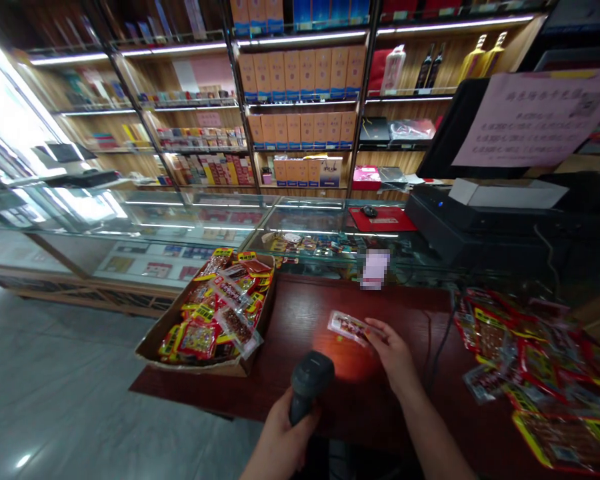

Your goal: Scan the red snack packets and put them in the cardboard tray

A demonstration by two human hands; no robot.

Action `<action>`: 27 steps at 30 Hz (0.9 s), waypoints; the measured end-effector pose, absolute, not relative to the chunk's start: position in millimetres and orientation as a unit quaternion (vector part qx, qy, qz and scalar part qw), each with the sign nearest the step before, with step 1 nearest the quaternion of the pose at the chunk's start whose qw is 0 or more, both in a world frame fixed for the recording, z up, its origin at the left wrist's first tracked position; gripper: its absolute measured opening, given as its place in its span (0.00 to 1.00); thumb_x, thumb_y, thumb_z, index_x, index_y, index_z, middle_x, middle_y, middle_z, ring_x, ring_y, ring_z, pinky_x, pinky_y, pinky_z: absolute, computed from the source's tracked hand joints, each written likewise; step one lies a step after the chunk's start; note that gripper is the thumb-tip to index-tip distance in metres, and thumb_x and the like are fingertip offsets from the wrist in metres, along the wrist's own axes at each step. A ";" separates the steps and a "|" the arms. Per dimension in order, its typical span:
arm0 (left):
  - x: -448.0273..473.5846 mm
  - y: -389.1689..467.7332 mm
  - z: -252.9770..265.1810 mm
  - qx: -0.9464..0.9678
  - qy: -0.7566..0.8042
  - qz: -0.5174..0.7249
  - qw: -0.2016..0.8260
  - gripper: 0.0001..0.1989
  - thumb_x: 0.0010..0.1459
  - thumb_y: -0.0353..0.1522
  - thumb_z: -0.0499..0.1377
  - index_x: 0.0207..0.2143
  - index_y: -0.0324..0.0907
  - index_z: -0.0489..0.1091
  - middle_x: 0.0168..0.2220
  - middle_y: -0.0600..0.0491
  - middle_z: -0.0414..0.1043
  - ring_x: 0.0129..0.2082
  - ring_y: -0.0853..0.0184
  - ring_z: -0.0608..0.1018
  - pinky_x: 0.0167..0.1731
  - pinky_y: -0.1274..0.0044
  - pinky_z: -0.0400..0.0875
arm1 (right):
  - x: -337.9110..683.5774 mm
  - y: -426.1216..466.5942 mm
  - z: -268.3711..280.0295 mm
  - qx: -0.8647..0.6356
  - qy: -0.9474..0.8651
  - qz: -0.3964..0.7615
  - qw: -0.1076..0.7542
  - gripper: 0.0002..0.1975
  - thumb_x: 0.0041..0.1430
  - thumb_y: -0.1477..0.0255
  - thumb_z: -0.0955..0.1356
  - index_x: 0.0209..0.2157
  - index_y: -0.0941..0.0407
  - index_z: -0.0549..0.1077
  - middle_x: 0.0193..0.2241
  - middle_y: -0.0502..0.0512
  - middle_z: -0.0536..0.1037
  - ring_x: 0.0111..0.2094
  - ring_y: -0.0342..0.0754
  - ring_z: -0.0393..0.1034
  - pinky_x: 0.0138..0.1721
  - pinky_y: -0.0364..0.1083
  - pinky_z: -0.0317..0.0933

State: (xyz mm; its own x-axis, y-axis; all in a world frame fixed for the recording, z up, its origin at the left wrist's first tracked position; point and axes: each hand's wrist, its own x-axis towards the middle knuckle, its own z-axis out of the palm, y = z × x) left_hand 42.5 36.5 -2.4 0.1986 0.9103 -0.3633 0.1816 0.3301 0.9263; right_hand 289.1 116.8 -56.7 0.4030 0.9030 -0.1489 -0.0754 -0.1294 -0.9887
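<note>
My left hand [283, 430] is wrapped round the handle of a dark grey barcode scanner [312, 375], its head tilted toward the right. Reddish light falls on the dark wooden table [305, 320] just beyond the scanner. In my right hand [391, 352], a small clear snack packet [348, 325] with a printed label is pinched at its right end, low over the tabletop. Left of the scanner stands a cardboard box [155, 347] filled with snack packets [200, 335] in red, yellow and clear wrappers.
More snack packets [540, 360] lie in a loose pile at the right, with a dark cable beside them. Behind the table runs a glass display counter [215, 230]. A monitor [450, 127] bearing a pink paper stands at the right. A mouse [369, 211] rests on a red mat [385, 220].
</note>
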 end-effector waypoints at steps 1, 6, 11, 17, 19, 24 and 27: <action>40.4 35.9 -2.0 0.484 0.561 0.313 0.594 0.15 0.55 0.43 0.62 0.34 0.41 0.66 0.15 0.66 0.59 0.09 0.77 0.58 0.09 0.85 0.51 | 278.0 128.0 -47.1 -0.595 -0.332 0.443 0.583 0.27 0.47 0.56 0.73 0.47 0.55 0.75 0.40 0.58 0.83 0.30 0.50 0.77 0.26 0.44 0.68; 28.7 34.3 -10.7 0.457 0.578 0.337 0.586 0.22 0.50 0.50 0.65 0.33 0.40 0.67 0.12 0.67 0.58 0.08 0.77 0.59 0.08 0.85 0.52 | 191.3 206.7 12.7 -0.495 -0.388 0.467 0.621 0.23 0.48 0.58 0.73 0.45 0.53 0.74 0.39 0.54 0.81 0.32 0.47 0.76 0.28 0.44 0.71; 15.8 31.9 -18.3 0.437 0.588 0.365 0.575 0.25 0.50 0.52 0.65 0.36 0.41 0.68 0.09 0.68 0.56 0.07 0.76 0.58 0.08 0.84 0.47 | 105.2 266.5 41.8 -0.390 -0.466 0.535 0.587 0.25 0.54 0.61 0.72 0.52 0.49 0.68 0.49 0.53 0.78 0.34 0.46 0.78 0.29 0.45 0.74; 13.7 31.5 -12.4 0.440 0.586 0.352 0.582 0.28 0.47 0.55 0.65 0.35 0.40 0.69 0.12 0.66 0.58 0.09 0.76 0.59 0.11 0.84 0.52 | 154.5 255.9 -11.0 -0.595 -0.545 0.335 0.486 0.20 0.60 0.63 0.68 0.54 0.50 0.71 0.53 0.56 0.77 0.51 0.49 0.74 0.52 0.51 0.69; 17.2 32.7 -12.7 0.451 0.582 0.342 0.584 0.28 0.47 0.55 0.65 0.35 0.40 0.70 0.12 0.65 0.58 0.10 0.76 0.59 0.11 0.84 0.52 | 209.9 238.6 -30.1 -0.685 -0.496 0.265 0.464 0.22 0.60 0.64 0.67 0.56 0.54 0.70 0.59 0.62 0.72 0.62 0.55 0.64 0.63 0.58 0.57; 28.5 34.3 -12.6 0.458 0.556 0.339 0.606 0.23 0.45 0.49 0.70 0.33 0.40 0.73 0.12 0.64 0.60 0.10 0.75 0.60 0.12 0.82 0.51 | 353.0 191.7 -54.1 -0.854 -0.326 0.131 0.383 0.41 0.60 0.60 0.63 0.67 0.70 0.52 0.70 0.83 0.41 0.71 0.74 0.28 0.63 0.76 0.27; 33.8 33.8 -10.2 0.467 0.542 0.325 0.618 0.21 0.47 0.47 0.69 0.34 0.41 0.73 0.11 0.64 0.60 0.11 0.74 0.60 0.12 0.82 0.51 | 413.7 175.6 -60.5 -0.911 -0.299 0.062 0.278 0.44 0.61 0.60 0.61 0.66 0.80 0.45 0.68 0.91 0.42 0.71 0.72 0.34 0.65 0.70 0.34</action>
State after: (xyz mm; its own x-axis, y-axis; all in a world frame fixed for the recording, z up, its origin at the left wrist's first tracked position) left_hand 33.8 33.8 -10.2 0.2010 0.9087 -0.3658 0.1039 0.3516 0.9304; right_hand 413.7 175.6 -60.5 0.8132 0.5795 0.0541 0.5111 -0.6665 -0.5428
